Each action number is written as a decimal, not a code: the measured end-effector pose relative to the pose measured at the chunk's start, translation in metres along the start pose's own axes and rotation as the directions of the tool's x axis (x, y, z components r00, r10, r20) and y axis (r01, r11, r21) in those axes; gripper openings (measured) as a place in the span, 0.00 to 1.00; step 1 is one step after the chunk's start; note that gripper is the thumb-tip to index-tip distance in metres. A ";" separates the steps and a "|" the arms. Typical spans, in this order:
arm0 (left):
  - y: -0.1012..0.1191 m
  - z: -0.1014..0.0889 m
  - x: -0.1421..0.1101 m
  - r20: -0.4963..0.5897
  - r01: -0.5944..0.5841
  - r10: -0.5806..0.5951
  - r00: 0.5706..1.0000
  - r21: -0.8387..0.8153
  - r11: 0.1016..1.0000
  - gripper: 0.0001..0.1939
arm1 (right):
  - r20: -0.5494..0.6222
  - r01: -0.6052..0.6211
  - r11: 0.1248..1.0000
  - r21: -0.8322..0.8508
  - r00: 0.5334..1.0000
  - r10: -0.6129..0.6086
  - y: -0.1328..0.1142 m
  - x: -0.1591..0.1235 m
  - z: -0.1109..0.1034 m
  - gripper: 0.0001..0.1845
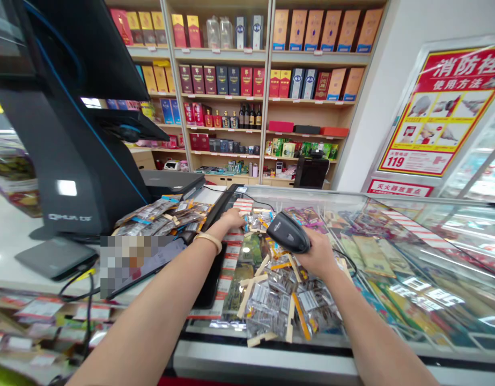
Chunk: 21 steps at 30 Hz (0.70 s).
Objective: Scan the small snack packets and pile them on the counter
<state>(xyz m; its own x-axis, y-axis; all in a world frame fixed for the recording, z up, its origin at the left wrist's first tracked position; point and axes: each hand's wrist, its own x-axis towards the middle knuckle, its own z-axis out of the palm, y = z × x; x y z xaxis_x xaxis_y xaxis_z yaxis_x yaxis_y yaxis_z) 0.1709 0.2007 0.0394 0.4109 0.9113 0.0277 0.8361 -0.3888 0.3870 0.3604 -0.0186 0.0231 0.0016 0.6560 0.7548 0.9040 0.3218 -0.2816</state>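
Note:
My right hand [317, 254] is wrapped round the handle of a black barcode scanner [288, 232], its head pointing left over the glass counter. My left hand [232, 219], with a pale bangle [209, 241] on the wrist, is closed at the left edge of a small clear packet [258, 220] with blue and orange parts. The scanner's head is just right of that packet. Below the scanner lies a loose heap of clear packets [267, 305] with barcodes, orange strips and pale wooden hanger-like pieces. Another pile of similar packets [162, 214] is left of my left forearm.
A dark point-of-sale terminal [74, 134] stands at left, with a grey box [56, 256] and a phone-like device [150, 268] before it. The glass-topped freezer [416, 268] extends right. Shelves of boxed bottles [227, 80] are behind; a red-and-yellow poster [444, 107] hangs at right.

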 end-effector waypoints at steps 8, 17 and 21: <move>-0.003 -0.004 -0.046 0.111 0.022 0.036 0.993 -0.484 0.875 0.07 | -0.024 -0.001 1.000 -0.002 1.000 0.001 0.000 0.000 0.000 0.14; -0.001 -0.031 -0.089 0.082 -0.081 0.206 0.975 -0.733 0.676 0.09 | -0.035 0.002 1.000 0.016 0.999 -0.002 0.002 -0.001 -0.001 0.14; -0.006 -0.040 -0.092 -0.090 -0.197 0.219 0.971 -0.822 0.534 0.16 | -0.062 -0.009 1.000 0.013 0.998 0.010 0.005 -0.002 -0.001 0.14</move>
<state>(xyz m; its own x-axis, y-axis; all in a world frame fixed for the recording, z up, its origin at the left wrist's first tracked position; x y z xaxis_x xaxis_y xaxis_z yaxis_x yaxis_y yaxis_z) 0.1133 0.1246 0.0710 0.5498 0.8122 0.1952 0.0670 -0.2757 0.9589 0.3655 -0.0189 0.0206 0.0371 0.6153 0.7874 0.8984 0.3245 -0.2960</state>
